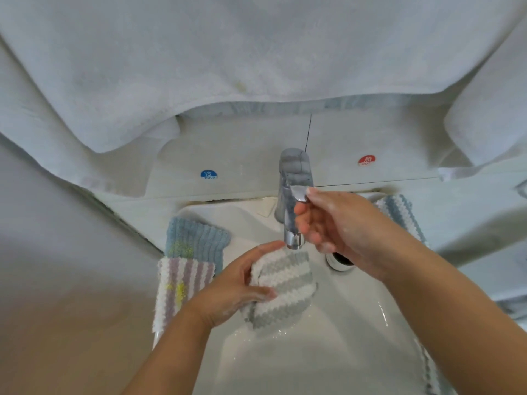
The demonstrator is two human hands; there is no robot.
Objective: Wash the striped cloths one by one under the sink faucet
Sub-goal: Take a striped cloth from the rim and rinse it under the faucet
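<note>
Head view, looking down into a white sink [342, 352]. Water droplets visible on the basin floor near the lower right.

Left hand [236, 292]: grip closed around a bunched grey-and-white striped cloth [282, 286], fingers over its top edge, thumb across its near side. The cloth sits inside the basin, directly below the spout of the chrome faucet [292, 212]; its upper edge is just under the spout tip. Whether water is running onto it: cannot tell.

Right hand [336, 223]: raised beside the faucet, thumb and forefinger pinching the end of the faucet lever [299, 193]; remaining fingers loosely curled in front of the spout body. Skin looks wet.

Drain opening [340, 259]: partly hidden behind the right wrist, just right of the spout.

Left rim of the sink: a purple-and-white striped cloth [179, 283] with a yellowish mark hangs over the edge; touching it on the far side, a blue cloth [196, 240], also with a yellow mark. Right rim: a blue-and-white striped cloth [399, 212], mostly covered by the right forearm.

Behind the faucet, on the wall ledge: blue sticker marked COLD [208, 174] to the left, red sticker [366, 160] to the right. Above these, a large white towel [256, 52] hangs across the whole top of the view.
</note>
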